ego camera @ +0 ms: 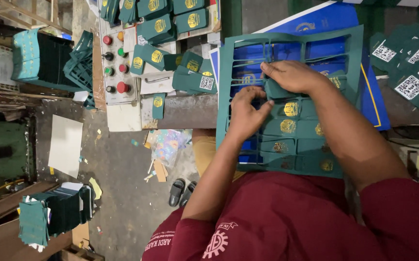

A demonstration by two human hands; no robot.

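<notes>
I see a green die-cut sheet (291,140) lying across my lap and the edge of the surface (190,113), its upper cells already punched out so the blue board (325,21) beneath shows through. Gold-emblem tags remain in the lower rows. My right hand (294,76) presses on the sheet just past centre, at about 12 o'clock from the left, fingers (272,70) curled and closed on a green tag (277,92) as though working it free of the frame. My left hand (245,113) sits at 6 o'clock from the right hand, flat on the sheet, fingers (255,94) loosely bent and pinning the frame; I judge this steadies it, and I cannot tell whether they grip anything. At 9 o'clock loose tags (192,77) lie heaped beside a button panel (115,58), within easy reach for dropping. More tags (412,67) with square codes sit at 3 o'clock.
</notes>
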